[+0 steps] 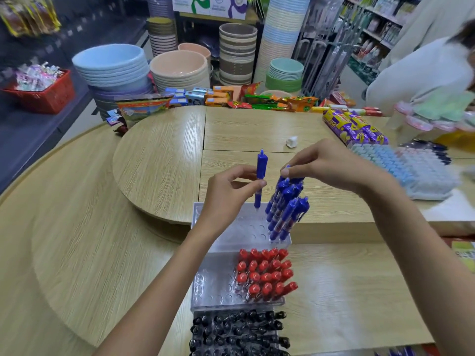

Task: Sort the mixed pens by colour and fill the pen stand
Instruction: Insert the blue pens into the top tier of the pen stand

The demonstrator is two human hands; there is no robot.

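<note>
Blue is the colour in hand. The left hand (226, 191) pinches 1 blue pen (261, 173) upright between thumb and fingertips, its tip hanging just above the empty holes in the far section of the pen stand (226, 227). The right hand (326, 165) pinches the cap of a pen in the blue cluster (285, 206), which stands at that section's right side.

The next move, as I judge it, is to lower the held pen straight into a free hole beside the cluster without knocking the leaning ones.

- **Stand:** 1, with 3 sections, on the desk (102, 253).
- **Blue:** roughly 8 standing; overlap hides the exact number.
- **Red:** about 19 red pens (264, 273) in the middle section.
- **Black:** the black pens (239, 330) pack the near section, too dense and cut off to count.
</note>
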